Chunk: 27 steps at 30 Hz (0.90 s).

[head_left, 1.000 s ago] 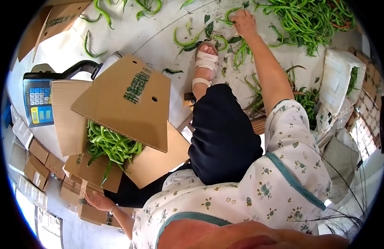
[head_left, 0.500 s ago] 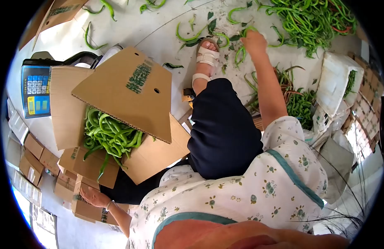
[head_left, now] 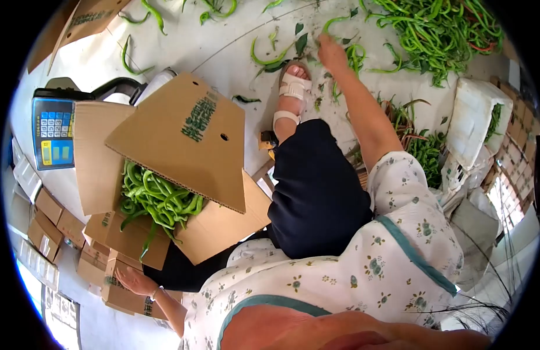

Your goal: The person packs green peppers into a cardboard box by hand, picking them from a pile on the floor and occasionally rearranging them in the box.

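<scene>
My right hand reaches down to the floor beyond my sandaled foot, its fingers closed at the end of a curved green pepper. My left hand is beside the lower flaps of an open cardboard box, fingers stretched out and nothing in it. Green peppers fill the box's opening, and a few hang over its edge. A big heap of green peppers lies on the floor at the upper right.
A scale with a blue keypad stands left of the box. At the right are a white foam box and a smaller pepper pile. Stacked cartons stand at the lower left. Loose peppers and leaves lie about the floor.
My right hand has moved left along the floor, away from the peppers it was at. My left hand stays by the box. The view has shifted slightly.
</scene>
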Tool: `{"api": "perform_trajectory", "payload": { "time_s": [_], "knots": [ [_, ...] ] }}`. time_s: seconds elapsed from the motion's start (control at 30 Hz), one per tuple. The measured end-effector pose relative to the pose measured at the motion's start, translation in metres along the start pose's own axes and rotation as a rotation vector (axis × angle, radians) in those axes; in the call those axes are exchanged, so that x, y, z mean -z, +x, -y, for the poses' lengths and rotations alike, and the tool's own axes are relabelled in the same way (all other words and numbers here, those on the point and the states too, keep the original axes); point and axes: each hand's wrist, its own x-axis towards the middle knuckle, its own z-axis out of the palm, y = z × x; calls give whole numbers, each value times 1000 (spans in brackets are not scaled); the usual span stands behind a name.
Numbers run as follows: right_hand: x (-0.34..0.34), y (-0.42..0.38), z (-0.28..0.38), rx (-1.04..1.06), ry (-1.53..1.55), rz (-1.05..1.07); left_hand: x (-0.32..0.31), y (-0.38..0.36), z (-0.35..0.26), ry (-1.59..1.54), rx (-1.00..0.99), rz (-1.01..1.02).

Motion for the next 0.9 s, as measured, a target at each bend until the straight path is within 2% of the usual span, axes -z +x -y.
{"api": "perform_trajectory", "payload": {
  "time_s": [0.07,0.1,0.17,0.2,0.23,0.3,0.33,0.4,0.5,0.6,0.63,0.73,0.83,0.9],
  "knots": [
    [21,17,20,8,31,-141,0,5,1,-26,34,3],
    [21,20,30,65,71,-117,1,6,2,70,-23,-4],
    [22,31,55,192,139,-88,2,7,3,49,-15,0],
    [17,28,67,261,171,17,0,6,2,33,-7,1],
    [3,30,80,229,-23,174,2,6,-4,29,-4,1],
    [13,6,115,208,-98,171,0,4,-5,4,14,-12],
    [7,-4,124,282,-196,152,1,6,-4,-4,16,-17],
    [-10,-22,127,421,-403,107,4,5,-2,11,17,-10],
    [-28,-14,111,492,-244,-17,0,4,-3,-30,20,-13],
    [-38,15,83,507,-122,-49,-2,6,-3,-61,25,0],
    [-24,18,82,453,-183,-127,-1,7,-2,-65,14,7],
    [-39,41,47,319,-301,-121,2,6,3,1,-38,16],
    [-12,42,34,104,-184,-205,1,6,5,12,-55,16],
    [22,41,36,-79,-139,-115,0,5,4,6,-47,19]
  ]
}}
